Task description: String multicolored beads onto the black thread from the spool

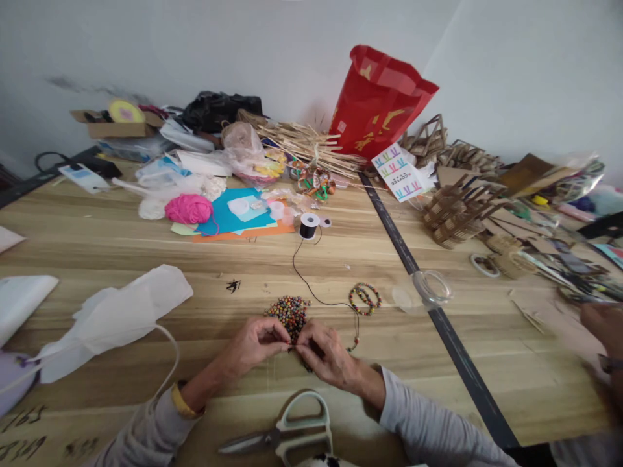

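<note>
Pinching sth. tiny [292, 345] nr beads [289, 311], L hand [257, 340] + R hand [329, 354].

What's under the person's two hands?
Multicoloured beads show between and just beyond the left hand and right hand; what lies directly beneath them is hidden.

Our left forearm [150, 425] angles in from the lower left of the frame, our right forearm [428, 421] from the lower right. Just below centre, our left hand [250, 338] and right hand [335, 357] nearly meet at the fingertips, fingers bent, each thumb pinching toward its index finger.
</note>
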Available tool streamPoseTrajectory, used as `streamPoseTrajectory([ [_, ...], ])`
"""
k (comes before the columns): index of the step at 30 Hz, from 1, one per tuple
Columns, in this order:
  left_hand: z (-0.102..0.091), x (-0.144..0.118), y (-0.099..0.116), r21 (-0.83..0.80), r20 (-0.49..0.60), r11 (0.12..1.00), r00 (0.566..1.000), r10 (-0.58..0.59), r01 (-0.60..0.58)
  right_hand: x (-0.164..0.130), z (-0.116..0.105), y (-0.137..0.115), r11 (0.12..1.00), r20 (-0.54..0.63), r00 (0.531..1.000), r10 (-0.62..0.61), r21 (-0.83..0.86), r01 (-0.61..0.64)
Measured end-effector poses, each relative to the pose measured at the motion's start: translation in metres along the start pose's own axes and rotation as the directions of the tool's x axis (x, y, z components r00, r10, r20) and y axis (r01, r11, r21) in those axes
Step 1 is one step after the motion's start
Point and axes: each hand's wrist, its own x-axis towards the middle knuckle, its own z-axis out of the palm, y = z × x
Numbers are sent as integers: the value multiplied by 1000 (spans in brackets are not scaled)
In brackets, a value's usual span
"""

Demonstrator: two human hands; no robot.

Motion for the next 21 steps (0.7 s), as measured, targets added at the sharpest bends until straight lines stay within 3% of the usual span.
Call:
streamPoseTrajectory([
  [21,3,2,3,33,4,999,999,39,-39,1,2,1,1000,12,1000,6,7,-6],
])
